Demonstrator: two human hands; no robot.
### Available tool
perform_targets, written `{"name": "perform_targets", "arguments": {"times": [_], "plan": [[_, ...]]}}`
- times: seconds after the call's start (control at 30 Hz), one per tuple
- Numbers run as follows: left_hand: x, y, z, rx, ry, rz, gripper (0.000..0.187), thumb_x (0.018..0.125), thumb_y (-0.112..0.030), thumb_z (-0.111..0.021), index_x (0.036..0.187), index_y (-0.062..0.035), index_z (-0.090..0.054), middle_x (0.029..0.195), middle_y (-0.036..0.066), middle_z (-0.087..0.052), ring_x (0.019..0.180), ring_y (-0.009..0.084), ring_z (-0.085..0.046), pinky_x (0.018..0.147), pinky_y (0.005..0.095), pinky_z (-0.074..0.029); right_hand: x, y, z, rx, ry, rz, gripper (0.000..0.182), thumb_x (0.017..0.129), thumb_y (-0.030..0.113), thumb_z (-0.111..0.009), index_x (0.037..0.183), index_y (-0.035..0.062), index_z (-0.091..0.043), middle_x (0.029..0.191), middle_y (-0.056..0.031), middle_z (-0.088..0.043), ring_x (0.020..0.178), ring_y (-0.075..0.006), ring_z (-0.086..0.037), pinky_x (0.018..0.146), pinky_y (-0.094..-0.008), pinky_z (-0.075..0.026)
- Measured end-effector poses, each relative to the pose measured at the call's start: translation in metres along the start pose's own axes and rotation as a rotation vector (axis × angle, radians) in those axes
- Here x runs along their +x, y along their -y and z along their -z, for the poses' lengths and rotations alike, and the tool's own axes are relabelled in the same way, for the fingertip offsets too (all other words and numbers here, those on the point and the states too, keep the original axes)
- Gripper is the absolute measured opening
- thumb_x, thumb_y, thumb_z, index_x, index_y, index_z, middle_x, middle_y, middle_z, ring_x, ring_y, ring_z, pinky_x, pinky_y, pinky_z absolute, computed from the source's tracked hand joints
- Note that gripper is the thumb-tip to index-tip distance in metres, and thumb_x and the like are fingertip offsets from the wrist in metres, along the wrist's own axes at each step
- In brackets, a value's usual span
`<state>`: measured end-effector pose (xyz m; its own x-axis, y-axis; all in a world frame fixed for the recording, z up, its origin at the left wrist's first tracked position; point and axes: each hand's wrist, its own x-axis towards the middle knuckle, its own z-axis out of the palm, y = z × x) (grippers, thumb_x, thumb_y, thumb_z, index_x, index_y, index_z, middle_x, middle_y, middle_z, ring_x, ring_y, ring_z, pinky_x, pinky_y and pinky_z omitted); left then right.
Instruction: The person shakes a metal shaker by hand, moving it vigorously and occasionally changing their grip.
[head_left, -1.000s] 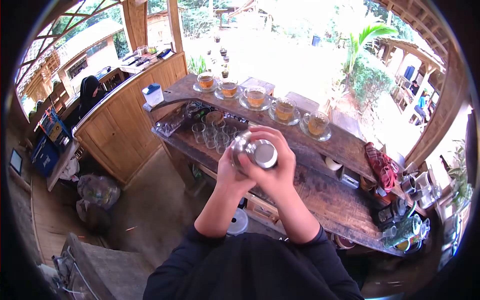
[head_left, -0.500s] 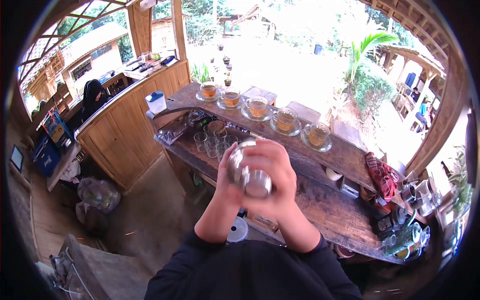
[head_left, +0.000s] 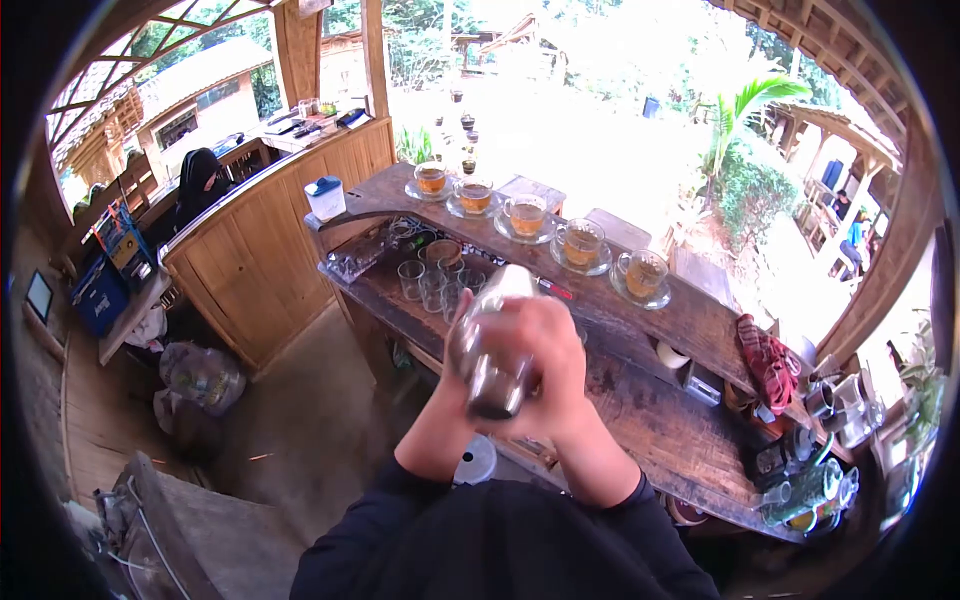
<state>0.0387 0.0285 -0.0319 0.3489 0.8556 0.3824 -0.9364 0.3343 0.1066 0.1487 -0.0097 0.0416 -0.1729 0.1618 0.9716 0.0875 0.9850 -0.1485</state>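
Note:
A shiny metal cocktail shaker [head_left: 497, 385] is held up in front of my chest, tilted and somewhat blurred. My left hand [head_left: 452, 372] is wrapped round its left side, and the fingers of my right hand [head_left: 550, 345] close over it from the right. Just beyond, several clear drinking glasses [head_left: 432, 290] stand on the lower level of the wooden counter [head_left: 640, 400]. Along the raised ledge is a row of glass cups of amber drink [head_left: 582, 243] on clear saucers.
A lidded plastic tub [head_left: 325, 200] sits at the ledge's left end. Toward the right lie a red checked cloth [head_left: 768, 365] and green-tinted glass jugs [head_left: 815, 485]. A person in dark clothes [head_left: 198, 190] is behind the wooden partition [head_left: 270, 240] at left. A plastic bag [head_left: 200, 375] rests on the floor.
The shaker has changed its tilt within my hands, its rounded end now pointing lower. Both hands still grip it. The whole view has shifted slightly.

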Motion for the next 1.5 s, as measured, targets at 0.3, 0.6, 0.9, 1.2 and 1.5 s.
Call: {"name": "perform_targets", "arguments": {"times": [0.3, 0.6, 0.9, 1.2, 1.5], "plan": [[0.000, 0.003, 0.073, -0.160, -0.086, -0.202, 0.067, 0.085, -0.055, -0.055, 0.133, -0.0102, -0.041, 0.123, 0.012, -0.053, 0.110, 0.0283, -0.054, 0.094, 0.0465, -0.046, -0.020, -0.025, -0.026, 0.024, -0.049, -0.445, 0.062, 0.058, 0.018, -0.083, 0.113, 0.0053, -0.058, 0.108, -0.0099, -0.064, 0.104, -0.0314, -0.056, 0.088, -0.0408, -0.045], [-0.003, 0.044, -0.057, -1.039, 0.821, 0.600, 0.061, 0.089, -0.041, -0.060, 0.134, -0.0106, -0.032, 0.122, 0.011, -0.055, 0.111, 0.0326, -0.056, 0.093, 0.0479, -0.048, 0.008, -0.005, -0.018, -0.157, 0.112, 0.111, 0.058, 0.061, 0.022, -0.082, 0.114, 0.0093, -0.062, 0.095, -0.0030, -0.069, 0.095, -0.0268, -0.061, 0.087, -0.0412, -0.046], [-0.010, -0.008, -0.012, -0.372, 0.100, 0.308, 0.085, 0.081, -0.049, -0.066, 0.141, -0.0073, -0.023, 0.138, 0.014, -0.040, 0.128, 0.0320, -0.038, 0.104, 0.0524, -0.035, 0.001, 0.015, -0.008, -0.117, 0.161, 0.309, 0.036, 0.070, 0.027, -0.075, 0.105, 0.0299, -0.065, 0.096, 0.0017, -0.068, 0.096, -0.0236, -0.060, 0.092, -0.0453, -0.040], [0.001, 0.016, 0.051, -0.075, -0.146, 0.010, 0.069, 0.090, -0.057, -0.047, 0.136, -0.0064, -0.040, 0.126, 0.016, -0.054, 0.114, 0.0298, -0.053, 0.086, 0.0481, -0.051, -0.018, -0.003, -0.033, 0.152, -0.233, -0.590, 0.062, 0.068, 0.021, -0.083, 0.120, 0.0087, -0.051, 0.095, -0.0009, -0.068, 0.098, -0.0225, -0.060, 0.089, -0.0452, -0.045], [-0.001, 0.012, 0.012, -0.495, 0.187, 0.351, 0.064, 0.092, -0.054, -0.046, 0.135, -0.0081, -0.039, 0.136, 0.014, -0.045, 0.118, 0.0289, -0.051, 0.092, 0.0466, -0.048, -0.027, -0.015, -0.013, -0.245, 0.187, 0.124, 0.042, 0.063, 0.027, -0.079, 0.103, 0.0225, -0.066, 0.095, -0.0012, -0.068, 0.103, -0.0265, -0.057, 0.088, -0.0520, -0.042]]}}
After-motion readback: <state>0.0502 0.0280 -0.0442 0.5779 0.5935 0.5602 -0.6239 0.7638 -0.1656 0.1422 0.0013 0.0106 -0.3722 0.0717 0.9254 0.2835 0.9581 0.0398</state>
